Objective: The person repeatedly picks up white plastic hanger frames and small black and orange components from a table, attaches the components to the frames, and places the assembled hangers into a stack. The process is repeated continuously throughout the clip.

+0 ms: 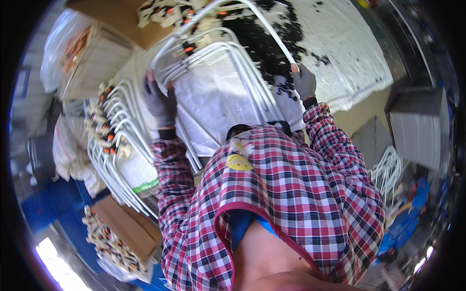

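A white bent tube (266,23) arches up in front of me, its middle reaching the top edge of the picture. My right hand (305,82), in a grey glove with bare fingertips, is closed on the tube's right leg. My left hand (162,103), gloved alike and slightly blurred, grips around the tube's left side; its palm side is partly hidden. Below the arch lies a stack of similar white tube frames (247,72) on a pale, shiny sheet (208,94). Cream fittings with black and orange parts (189,47) sit beside the stack's far end.
Many small black pieces (267,36) are scattered over the white sheeting (349,63). At left stand more bent frames (121,121) with cream fittings. A cardboard box (128,225), a wooden-looking crate (94,63) and a grey box (417,131) stand around. Coiled white cord (388,167) lies at right.
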`<act>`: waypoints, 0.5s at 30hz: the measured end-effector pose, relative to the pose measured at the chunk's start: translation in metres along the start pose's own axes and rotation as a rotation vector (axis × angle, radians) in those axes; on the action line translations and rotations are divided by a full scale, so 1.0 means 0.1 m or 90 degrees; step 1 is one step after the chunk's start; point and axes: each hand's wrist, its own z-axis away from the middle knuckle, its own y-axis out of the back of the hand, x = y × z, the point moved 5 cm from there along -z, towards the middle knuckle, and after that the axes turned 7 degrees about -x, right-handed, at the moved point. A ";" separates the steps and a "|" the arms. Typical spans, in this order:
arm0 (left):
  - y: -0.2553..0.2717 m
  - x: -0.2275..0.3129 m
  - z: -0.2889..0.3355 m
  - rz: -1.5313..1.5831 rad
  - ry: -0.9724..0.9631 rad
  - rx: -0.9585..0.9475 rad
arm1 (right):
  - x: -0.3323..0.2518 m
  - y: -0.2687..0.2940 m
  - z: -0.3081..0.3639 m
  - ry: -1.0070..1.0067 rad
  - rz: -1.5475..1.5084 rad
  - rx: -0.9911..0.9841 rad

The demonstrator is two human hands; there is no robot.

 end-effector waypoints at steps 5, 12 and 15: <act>-0.03 0.50 -1.03 0.106 -0.167 -0.144 | 0.25 0.69 0.22 0.051 -0.098 0.098; -0.63 0.45 -1.12 0.431 0.132 -0.440 | 0.49 0.85 0.38 -0.077 -0.047 0.050; -0.59 0.11 -1.03 0.430 0.046 -0.490 | 0.56 0.80 0.34 -0.092 -0.016 0.082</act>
